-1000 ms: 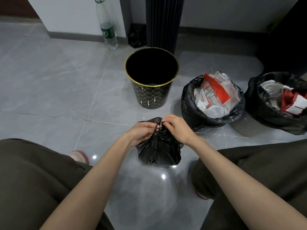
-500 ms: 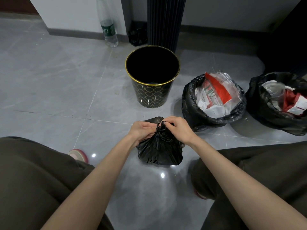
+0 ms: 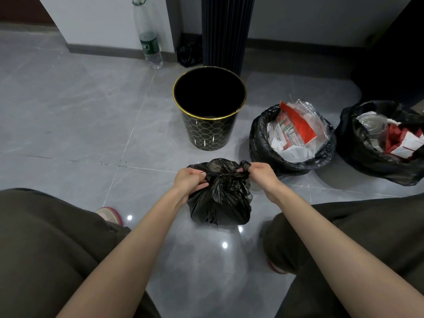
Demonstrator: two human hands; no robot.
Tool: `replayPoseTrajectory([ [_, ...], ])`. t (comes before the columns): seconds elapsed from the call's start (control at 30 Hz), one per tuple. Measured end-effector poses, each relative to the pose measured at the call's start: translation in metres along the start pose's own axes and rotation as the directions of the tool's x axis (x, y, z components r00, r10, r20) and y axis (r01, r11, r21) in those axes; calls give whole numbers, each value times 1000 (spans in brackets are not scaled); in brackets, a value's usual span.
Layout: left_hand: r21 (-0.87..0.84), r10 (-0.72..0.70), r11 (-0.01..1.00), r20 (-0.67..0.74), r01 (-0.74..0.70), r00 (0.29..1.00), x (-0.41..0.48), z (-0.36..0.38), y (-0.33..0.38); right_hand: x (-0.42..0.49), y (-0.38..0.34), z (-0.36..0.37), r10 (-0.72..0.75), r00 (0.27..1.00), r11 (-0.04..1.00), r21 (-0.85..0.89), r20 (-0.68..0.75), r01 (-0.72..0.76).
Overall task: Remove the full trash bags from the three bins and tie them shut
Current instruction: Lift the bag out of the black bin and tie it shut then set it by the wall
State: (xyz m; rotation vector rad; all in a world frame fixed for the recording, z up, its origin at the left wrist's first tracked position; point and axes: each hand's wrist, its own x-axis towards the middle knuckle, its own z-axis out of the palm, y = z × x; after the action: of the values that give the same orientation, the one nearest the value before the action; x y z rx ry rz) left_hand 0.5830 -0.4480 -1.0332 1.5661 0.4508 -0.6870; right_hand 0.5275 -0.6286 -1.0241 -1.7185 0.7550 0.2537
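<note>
A small black trash bag [image 3: 221, 200] sits on the grey floor between my knees. My left hand [image 3: 189, 180] pinches one end of its gathered top and my right hand [image 3: 261, 172] pinches the other, with the plastic stretched between them. Behind it stands an empty black bin [image 3: 210, 130] with a gold rim and gold pattern. To the right are two bins lined with open black bags: the middle bag [image 3: 263, 143] holds red and white packaging, and the right bag [image 3: 358, 148] holds clear plastic and red paper.
A clear plastic bottle [image 3: 148, 42] with a green label stands by the white wall at the back. A dark ribbed column [image 3: 227, 31] rises behind the empty bin, with a small black bag [image 3: 189, 52] beside it. My knees frame the lower corners.
My hands have drawn apart sideways, pulling the two ends of the bag's top outward and tightening the knot. The bag itself has stayed in place.
</note>
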Motion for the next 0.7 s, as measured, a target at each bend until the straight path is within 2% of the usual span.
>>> replayPoseTrajectory([
  [0.13, -34, -16, 999, -80, 13, 997, 4, -7, -10, 2, 5, -7, 260, 964, 940, 243, -47, -241],
  [0.2, -49, -7, 999, -105, 2, 994, 6, -9, -12, -1, 8, -5, 334, 943, 883, 356, -18, -306],
  [0.33, -97, 153, 983, -7, -153, 988, -7, 2, -5, -9, -5, 4, 257, 966, 799, 561, 7, -217],
  [0.47, -75, 247, 969, 185, -237, 951, -18, 16, -1, -13, -11, 15, 174, 985, 776, 614, 8, -142],
  [0.57, -46, 268, 963, 194, -264, 944, -12, 21, -6, -15, -8, 21, 165, 986, 756, 643, -8, -121],
  [0.7, 56, 300, 950, 129, -309, 945, -9, 24, -7, -19, -2, 28, 146, 987, 842, 533, -65, -89],
])
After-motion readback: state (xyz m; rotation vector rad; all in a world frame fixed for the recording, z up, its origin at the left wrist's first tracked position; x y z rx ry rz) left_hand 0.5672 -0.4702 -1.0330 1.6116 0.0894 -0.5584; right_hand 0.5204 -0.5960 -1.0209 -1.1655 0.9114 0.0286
